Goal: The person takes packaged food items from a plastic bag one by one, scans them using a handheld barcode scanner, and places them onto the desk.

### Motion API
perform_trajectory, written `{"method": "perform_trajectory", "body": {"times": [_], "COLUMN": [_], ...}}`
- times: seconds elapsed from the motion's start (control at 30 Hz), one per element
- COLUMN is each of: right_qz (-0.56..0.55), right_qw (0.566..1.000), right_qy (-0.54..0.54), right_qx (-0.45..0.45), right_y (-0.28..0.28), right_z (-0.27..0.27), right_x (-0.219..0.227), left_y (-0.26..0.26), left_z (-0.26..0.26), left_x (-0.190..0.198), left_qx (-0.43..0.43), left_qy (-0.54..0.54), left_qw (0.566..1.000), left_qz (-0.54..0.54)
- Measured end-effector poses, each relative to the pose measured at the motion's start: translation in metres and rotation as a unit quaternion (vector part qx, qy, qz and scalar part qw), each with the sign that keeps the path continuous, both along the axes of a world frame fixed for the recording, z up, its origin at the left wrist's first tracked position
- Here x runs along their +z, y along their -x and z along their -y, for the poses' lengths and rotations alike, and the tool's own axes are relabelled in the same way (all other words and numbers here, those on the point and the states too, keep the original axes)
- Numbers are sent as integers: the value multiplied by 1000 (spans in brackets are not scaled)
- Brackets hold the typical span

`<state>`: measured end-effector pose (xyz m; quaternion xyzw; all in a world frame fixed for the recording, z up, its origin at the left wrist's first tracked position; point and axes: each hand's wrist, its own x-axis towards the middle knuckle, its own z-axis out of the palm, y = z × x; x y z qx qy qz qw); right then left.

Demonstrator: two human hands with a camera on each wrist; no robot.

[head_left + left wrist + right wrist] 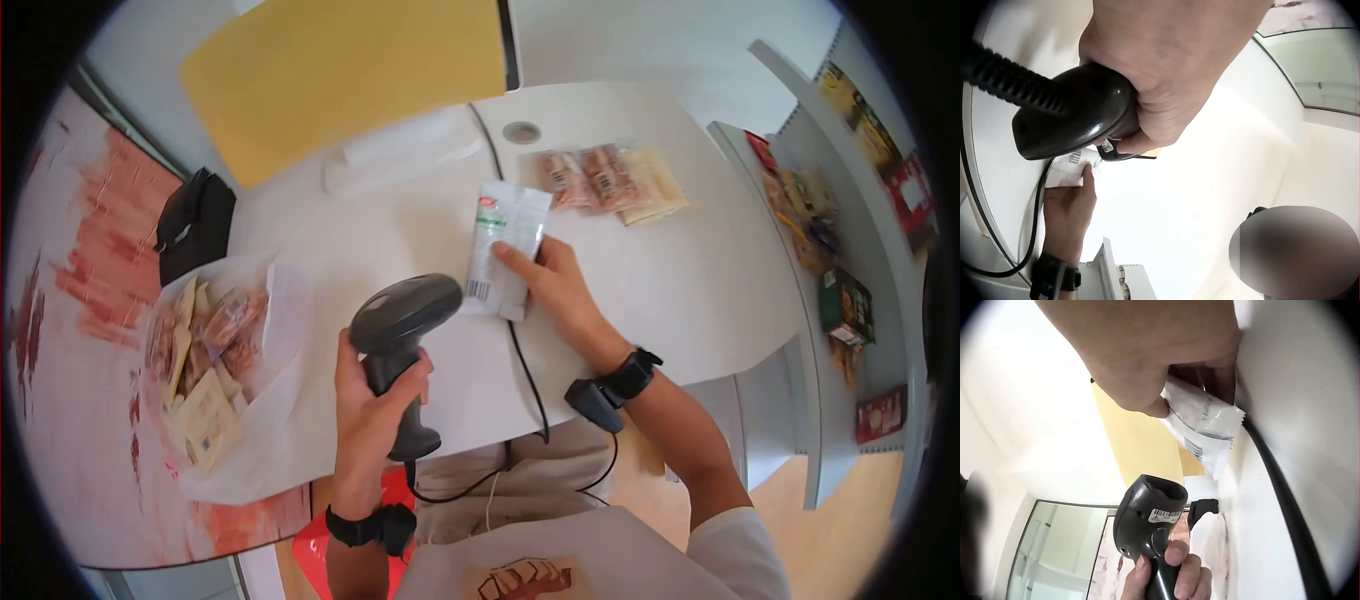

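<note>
My left hand (pixel 375 405) grips the handle of a black barcode scanner (pixel 405 310), its head tilted toward the right hand. Between thumb and fingers, my right hand (pixel 560 290) holds a white foil packet (pixel 505 230) with a green and red label and a barcode near its lower end. In the right wrist view the packet (pixel 1200 419) is pinched close over the white table, and the scanner (pixel 1150 515) faces it from below. The left wrist view shows the scanner's handle base (pixel 1075 115) with its coiled cable (pixel 1010 78).
Several clear packs of pinkish food (pixel 590 180) lie at the table's back right. A white plastic bag (pixel 285 330) full of packets stands at the left, near a black case (pixel 195 225). A black cable (pixel 525 370) crosses the table (pixel 680 300). Shelves (pixel 800 260) with goods stand right.
</note>
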<state>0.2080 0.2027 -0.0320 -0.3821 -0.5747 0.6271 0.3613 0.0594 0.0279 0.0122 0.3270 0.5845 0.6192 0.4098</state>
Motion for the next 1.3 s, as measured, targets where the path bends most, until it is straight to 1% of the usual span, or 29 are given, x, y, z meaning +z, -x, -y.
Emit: {"method": "perform_trajectory", "body": {"times": [0.03, 0.1, 0.2, 0.23, 0.3, 0.37, 0.4, 0.43, 0.47, 0.5, 0.6, 0.63, 0.7, 0.73, 0.8, 0.83, 0.87, 0.9, 0.93, 0.97, 1.0, 1.03, 1.07, 1.1, 1.13, 1.17, 1.2, 1.27, 1.3], "right_qz": [-25, -69, -51, -52, -61, -42, 30, 62, 49, 77, 157, 157, 273, 275, 283, 261, 236, 216, 147, 129, 108, 78, 48, 30, 5, -14, -15, -33, -37], "right_qw": [1000, 998, 998, 997, 978, 964, 957, 946, 941, 935, 922, 922, 907, 908, 844, 832, 822, 836, 854, 881, 906, 926, 939, 942, 959, 971, 977, 983, 982], "right_qy": [3, 4, -18, -22, -127, -172, -162, -186, -208, -207, -242, -242, -238, -238, -367, -397, -426, -421, -424, -388, -348, -334, -324, -323, -281, -238, -209, -158, -159], "right_qx": [-2, -10, -37, -46, -155, -197, -237, -259, -262, -276, -258, -258, -214, -209, -271, -288, -295, -279, -264, -240, -216, -155, -106, -84, -30, 20, 33, 89, 95], "right_y": [1, -2, -16, -21, -38, -72, -93, -110, -124, -136, -150, -150, -147, -149, -155, -153, -148, -141, -127, -112, -93, -76, -61, -43, -29, -17, -7, 6, 10], "right_z": [0, 3, -2, -6, -17, -36, -52, -61, -74, -88, -117, -123, -135, -143, -163, -155, -138, -124, -111, -95, -81, -70, -62, -58, -53, -47, -34, -26, -25], "right_x": [0, 5, 11, 11, 12, 23, 27, 38, 42, 45, 52, 53, 53, 42, 13, 15, 20, 29, 28, 34, 36, 35, 32, 25, 19, 17, 22, 22, 22], "left_y": [2, 9, 14, 16, 19, 22, 23, 24, 26, 27, 29, 30, 30, 30, 32, 32, 30, 28, 28, 28, 32, 37, 41, 43, 50, 60, 71, 100, 119], "left_z": [0, 0, 3, 3, 5, 9, 10, 10, 11, 11, 11, 11, 13, 15, 22, 24, 24, 26, 27, 26, 28, 31, 34, 37, 38, 41, 46, 53, 56], "left_x": [-1, -2, -6, -8, -11, -18, -22, -24, -26, -27, -28, -28, -31, -33, -37, -38, -38, -37, -35, -29, -31, -29, -22, -11, -7, -4, 0, 9, 12], "left_qx": [1, -3, -8, 5, 22, 25, 35, 35, 38, 43, 43, 44, 52, 56, 59, 74, 90, 119, 124, 133, 135, 159, 170, 181, 201, 228, 250, 313, 328], "left_qy": [-27, -23, -13, -4, 7, 15, 21, 20, 24, 25, 21, 21, 22, 24, 40, 42, 35, 37, 24, 22, -1, 2, -9, 5, -29, -31, -33, 16, 40], "left_qw": [999, 999, 999, 998, 998, 999, 999, 999, 999, 998, 998, 998, 998, 998, 996, 995, 988, 972, 971, 969, 963, 927, 908, 912, 909, 895, 883, 850, 831], "left_qz": [31, 42, 52, 56, 59, 45, 33, 36, 31, 26, 30, 31, 22, 24, -51, -47, -123, -200, -203, -206, -234, -339, -383, -368, -363, -382, -396, -424, -447]}}
